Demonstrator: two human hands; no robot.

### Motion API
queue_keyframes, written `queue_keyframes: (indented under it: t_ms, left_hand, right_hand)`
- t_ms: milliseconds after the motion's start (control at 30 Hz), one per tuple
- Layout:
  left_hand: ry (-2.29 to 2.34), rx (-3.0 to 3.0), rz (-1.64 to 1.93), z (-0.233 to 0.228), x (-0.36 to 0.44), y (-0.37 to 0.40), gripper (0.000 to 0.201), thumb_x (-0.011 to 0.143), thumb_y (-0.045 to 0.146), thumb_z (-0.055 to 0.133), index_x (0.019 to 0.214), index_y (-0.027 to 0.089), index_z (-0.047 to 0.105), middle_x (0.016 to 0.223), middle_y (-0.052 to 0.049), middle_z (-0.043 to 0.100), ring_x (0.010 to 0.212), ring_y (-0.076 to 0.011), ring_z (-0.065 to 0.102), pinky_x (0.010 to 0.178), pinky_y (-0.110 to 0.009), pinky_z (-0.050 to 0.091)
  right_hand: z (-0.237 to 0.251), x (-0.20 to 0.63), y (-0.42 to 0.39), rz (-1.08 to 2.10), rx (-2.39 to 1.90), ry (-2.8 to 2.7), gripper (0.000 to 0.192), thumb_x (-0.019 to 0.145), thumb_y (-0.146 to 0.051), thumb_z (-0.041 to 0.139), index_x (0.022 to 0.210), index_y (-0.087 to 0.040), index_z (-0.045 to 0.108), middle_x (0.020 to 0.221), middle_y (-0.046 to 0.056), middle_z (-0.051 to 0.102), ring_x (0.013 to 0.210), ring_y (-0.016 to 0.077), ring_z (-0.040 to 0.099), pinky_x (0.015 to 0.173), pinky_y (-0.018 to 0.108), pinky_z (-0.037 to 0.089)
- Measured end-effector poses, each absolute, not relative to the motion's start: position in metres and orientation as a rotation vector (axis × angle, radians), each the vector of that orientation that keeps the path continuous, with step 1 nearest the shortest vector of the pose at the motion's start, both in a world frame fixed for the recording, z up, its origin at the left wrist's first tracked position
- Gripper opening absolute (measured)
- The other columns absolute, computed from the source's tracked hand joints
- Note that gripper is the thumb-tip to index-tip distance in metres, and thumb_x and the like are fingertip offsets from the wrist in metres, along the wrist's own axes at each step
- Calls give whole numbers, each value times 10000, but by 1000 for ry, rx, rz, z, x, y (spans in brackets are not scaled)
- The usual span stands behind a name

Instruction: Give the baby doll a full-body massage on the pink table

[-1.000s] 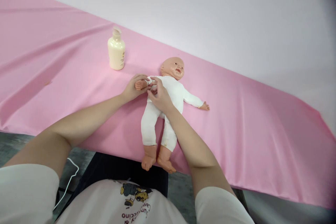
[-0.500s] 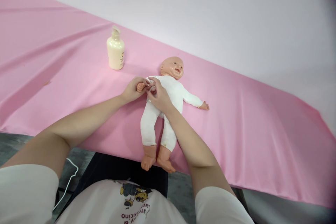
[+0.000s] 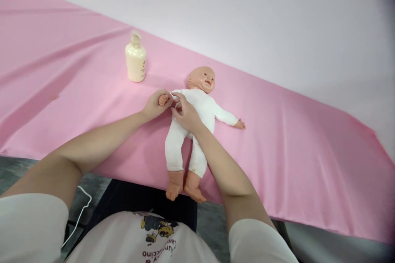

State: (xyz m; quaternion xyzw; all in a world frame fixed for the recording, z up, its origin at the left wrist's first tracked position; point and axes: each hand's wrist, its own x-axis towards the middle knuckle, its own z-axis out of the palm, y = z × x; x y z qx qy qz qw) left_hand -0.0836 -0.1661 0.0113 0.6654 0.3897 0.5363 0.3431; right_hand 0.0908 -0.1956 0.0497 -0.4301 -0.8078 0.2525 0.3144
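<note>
covering the doll's (image 3: 200, 107) forearm, 2 hands hide the end of its sleeve (image 3: 177, 91). the left hand (image 3: 153, 106) is closed around this wrist; the right hand (image 3: 187, 115) curves beside it, but if it pinches, i cannot tell. the doll lies on pink cloth (image 3: 296, 144), its fist (image 3: 163, 100) slightly higher than 0.5 s before. the shirt (image 3: 117, 234) shows upside-down "ccino"; the bottle's (image 3: 135, 63) label is unreadable.

Creased pink tablecloth (image 3: 296, 156) spread out in front of you. Baby doll (image 3: 202, 107) in white lies on it, on its back, body right of your left hand (image 3: 156, 106), partly covered by your right hand (image 3: 189, 116). Cream pump bottle (image 3: 135, 63) stands upright beyond your left hand.
</note>
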Motion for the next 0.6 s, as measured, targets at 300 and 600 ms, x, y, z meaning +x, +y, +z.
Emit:
queue_keyframes:
  t_ms: [300, 600]
  left_hand:
    - [948, 1942, 1384, 11, -84, -164, 131, 790, 316, 643, 809, 202, 580, 798, -20, 667, 738, -161, 608, 711, -321, 503]
    - [979, 2002, 1236, 16, -85, -172, 156, 776, 341, 632, 820, 206, 566, 775, -14, 680, 697, -169, 635, 657, -302, 513]
  right_hand:
    - [46, 95, -196, 486, -978, -2172, 317, 991, -310, 506, 1289, -289, 612, 999, 39, 683, 774, 169, 593, 755, 322, 533]
    - [48, 94, -197, 425, -950, -2184, 265, 995, -286, 469, 1184, -261, 654, 1069, 62, 721, 876, 195, 646, 827, 351, 541]
